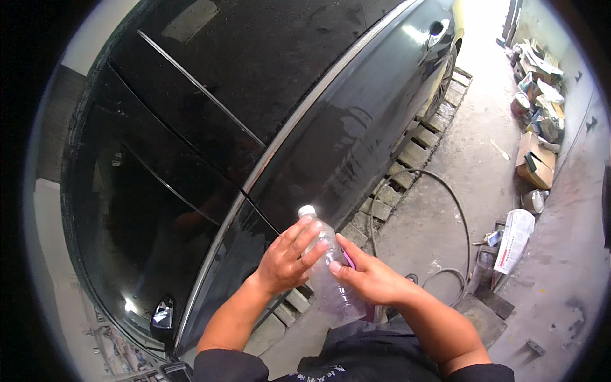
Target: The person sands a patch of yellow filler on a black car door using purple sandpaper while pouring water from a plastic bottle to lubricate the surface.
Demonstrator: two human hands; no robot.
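A clear plastic bottle with a white cap (344, 296) is tilted in front of my body, its top leaning left. My left hand (290, 258) has its fingers over the bottle's upper part, just below the cap. My right hand (363, 277) grips the bottle's side with the thumb across it, and a flat pink or purple thing (349, 258) shows behind the bottle at this hand; what it is I cannot make out. The bottle is close beside the dark side panel of a car (337, 146).
The car's side mirror (161, 315) is at lower left. A grated strip (423, 137) runs along the floor (484, 184) beside the car. A hose (458, 210) loops on the floor. Cardboard boxes (534, 159), cans and papers (514, 239) lie along the right wall.
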